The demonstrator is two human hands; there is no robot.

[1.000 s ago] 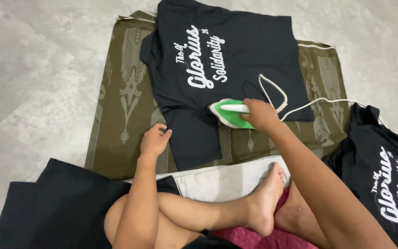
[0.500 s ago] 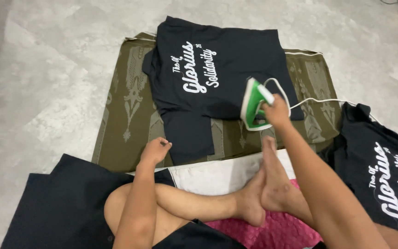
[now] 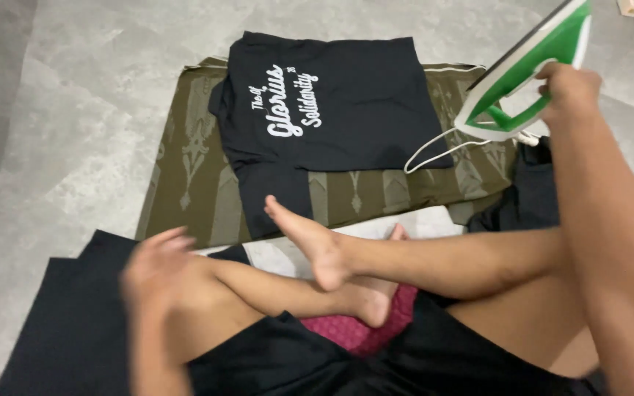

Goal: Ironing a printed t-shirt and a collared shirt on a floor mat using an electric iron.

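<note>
No packages, signs or screens. Only print: white script lettering on the chest of the black shirt [image 3: 332, 103], which lies flat on the olive mat [image 3: 185, 169], running sideways from this view.

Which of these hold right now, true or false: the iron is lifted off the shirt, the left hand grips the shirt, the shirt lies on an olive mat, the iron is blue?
1. The right hand holds the iron lifted clear of the black T-shirt. True.
2. The left hand grips the shirt. False: it is blurred, over the knee, apart from it.
3. The shirt lies on an olive patterned mat. True.
4. The iron is blue. False: green and white.
</note>
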